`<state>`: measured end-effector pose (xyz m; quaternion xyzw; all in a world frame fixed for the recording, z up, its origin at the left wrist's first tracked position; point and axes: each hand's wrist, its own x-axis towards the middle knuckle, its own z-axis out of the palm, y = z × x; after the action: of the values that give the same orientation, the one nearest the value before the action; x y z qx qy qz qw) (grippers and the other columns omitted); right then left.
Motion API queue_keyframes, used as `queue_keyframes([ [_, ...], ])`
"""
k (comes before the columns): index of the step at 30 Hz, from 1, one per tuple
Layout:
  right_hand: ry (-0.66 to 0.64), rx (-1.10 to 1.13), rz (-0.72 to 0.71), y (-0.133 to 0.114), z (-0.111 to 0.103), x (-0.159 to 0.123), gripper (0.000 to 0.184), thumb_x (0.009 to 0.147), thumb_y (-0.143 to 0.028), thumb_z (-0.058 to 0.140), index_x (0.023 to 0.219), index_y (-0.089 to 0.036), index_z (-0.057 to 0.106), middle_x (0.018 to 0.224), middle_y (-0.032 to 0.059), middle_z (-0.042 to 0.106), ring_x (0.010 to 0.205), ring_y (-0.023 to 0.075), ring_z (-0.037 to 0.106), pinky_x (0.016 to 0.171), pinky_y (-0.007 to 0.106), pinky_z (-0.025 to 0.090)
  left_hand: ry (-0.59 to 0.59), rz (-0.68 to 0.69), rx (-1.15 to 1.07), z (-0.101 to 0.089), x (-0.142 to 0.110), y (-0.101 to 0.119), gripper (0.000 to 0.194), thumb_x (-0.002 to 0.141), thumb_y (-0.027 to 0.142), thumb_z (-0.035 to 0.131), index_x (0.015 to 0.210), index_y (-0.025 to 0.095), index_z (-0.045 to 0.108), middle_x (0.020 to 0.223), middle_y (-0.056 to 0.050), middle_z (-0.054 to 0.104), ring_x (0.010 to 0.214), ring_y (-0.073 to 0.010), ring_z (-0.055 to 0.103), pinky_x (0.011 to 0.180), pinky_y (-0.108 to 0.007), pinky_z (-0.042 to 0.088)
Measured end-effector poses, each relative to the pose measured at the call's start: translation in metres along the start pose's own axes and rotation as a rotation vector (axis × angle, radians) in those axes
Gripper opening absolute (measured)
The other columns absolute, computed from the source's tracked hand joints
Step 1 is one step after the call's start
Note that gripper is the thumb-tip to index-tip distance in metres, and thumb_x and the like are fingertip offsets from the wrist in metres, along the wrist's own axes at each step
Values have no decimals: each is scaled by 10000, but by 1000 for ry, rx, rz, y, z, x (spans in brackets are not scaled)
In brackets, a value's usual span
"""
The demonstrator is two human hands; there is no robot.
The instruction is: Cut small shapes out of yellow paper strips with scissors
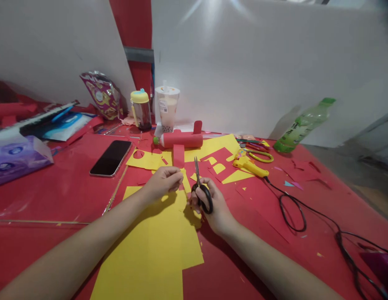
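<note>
My right hand [212, 205] grips black-handled scissors [202, 187], blades pointing away and nearly closed. My left hand [164, 181] is curled, pinching the far edge of a yellow paper sheet [156, 250] that lies on the red table between my forearms. The blades stand just right of my left fingers, over yellow and red paper scraps [219, 162].
A black phone [111, 157] lies at the left, with a tissue pack [15, 156] further left. A red-wrapped bottle [181, 139], a bubble tea cup [167, 108], a small jar [140, 109], a snack bag [101, 93], a yellow glue gun [248, 165] with black cord [292, 212], and a tilted green bottle [301, 125] stand about.
</note>
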<state>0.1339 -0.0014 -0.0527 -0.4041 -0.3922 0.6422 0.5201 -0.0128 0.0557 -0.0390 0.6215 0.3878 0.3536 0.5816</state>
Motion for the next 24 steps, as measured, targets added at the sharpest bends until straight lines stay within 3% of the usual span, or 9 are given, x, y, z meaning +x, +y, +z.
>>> queue_keyframes([
  [8,-233,151,144,-4,4,-6,377,644,-449,625,749,-251,322,565,-80,434,478,92,431,530,253,409,57,-10,-119,6,-3,8,248,712,261,468,496,153,414,411,71,337,350,-30,293,380,-185,203],
  [24,-253,57,104,3,0,-6,323,708,-423,575,772,-249,310,575,-91,431,468,78,413,482,215,370,94,-41,-175,23,-10,12,255,724,276,481,505,155,433,373,80,304,354,-46,266,396,-196,195],
])
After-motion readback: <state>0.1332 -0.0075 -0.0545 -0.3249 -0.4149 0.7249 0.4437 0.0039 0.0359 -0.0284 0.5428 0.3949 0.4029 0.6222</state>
